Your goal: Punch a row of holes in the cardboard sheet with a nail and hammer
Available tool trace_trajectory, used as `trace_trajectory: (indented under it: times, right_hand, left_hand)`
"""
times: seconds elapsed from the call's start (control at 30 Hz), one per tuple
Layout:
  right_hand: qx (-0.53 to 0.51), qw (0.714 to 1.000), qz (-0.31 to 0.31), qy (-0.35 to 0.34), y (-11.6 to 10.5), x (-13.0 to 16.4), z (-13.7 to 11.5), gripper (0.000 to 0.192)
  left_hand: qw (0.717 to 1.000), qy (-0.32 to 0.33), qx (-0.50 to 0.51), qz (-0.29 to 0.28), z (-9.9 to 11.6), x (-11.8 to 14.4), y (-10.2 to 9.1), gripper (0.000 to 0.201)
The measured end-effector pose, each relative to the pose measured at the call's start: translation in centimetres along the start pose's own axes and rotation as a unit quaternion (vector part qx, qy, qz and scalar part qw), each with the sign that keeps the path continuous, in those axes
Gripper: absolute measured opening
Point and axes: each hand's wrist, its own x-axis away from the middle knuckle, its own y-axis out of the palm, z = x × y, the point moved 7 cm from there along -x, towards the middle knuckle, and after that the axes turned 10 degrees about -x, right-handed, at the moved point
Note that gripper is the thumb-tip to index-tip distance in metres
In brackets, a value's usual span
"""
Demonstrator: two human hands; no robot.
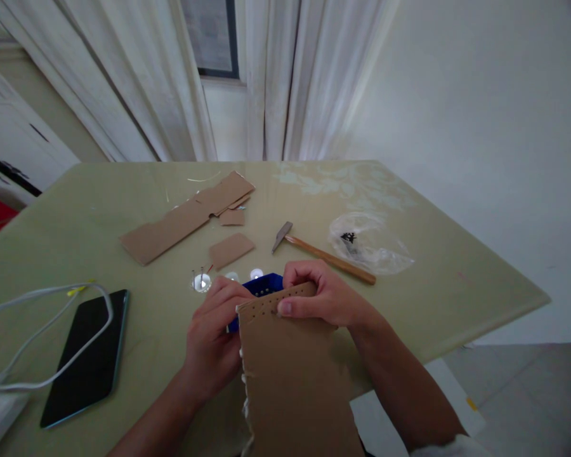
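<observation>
A large piece of cardboard reaches from the bottom of the view up over the table, with rows of small holes along its top edge. My right hand pinches that edge, thumb on the near face and fingers behind. Its thumb tip rests beside the holes. At the cardboard's left corner, my left hand is closed around a blue holed piece that sits behind the edge. The cardboard hides part of the blue piece and some left fingertips. Glue-like white lumps run down the cardboard's left side.
A hammer lies beyond my right hand, near a clear plastic bag with small black pieces. Cardboard scraps lie farther back. Small round discs, one with upright nails, stand ahead. A tablet and white cable are left.
</observation>
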Motion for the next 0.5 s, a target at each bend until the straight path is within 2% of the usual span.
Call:
trace_trajectory:
  times: [0.13,0.3,0.37,0.5]
  right_hand:
    - [0.004,1.0,-0.004,-0.006,0.1,-0.3,0.3,0.045]
    - [0.011,0.999,0.03,-0.003,-0.5,-0.5,0.8,0.048]
    - [0.011,0.999,0.036,0.004,-0.6,-0.5,0.9,0.05]
    - [0.028,0.998,0.042,0.024,-0.7,-0.4,0.7,0.052]
  left_hand:
    - [1.0,-0.029,0.002,-0.005,-0.4,0.3,0.0,0.02]
    - [0.995,-0.076,0.013,-0.058,-2.9,0.5,0.7,0.014]
    - [0.993,-0.092,0.015,-0.071,-3.8,0.3,0.4,0.025]
    - [0.995,-0.091,0.028,-0.007,-3.7,-0.1,-1.6,0.028]
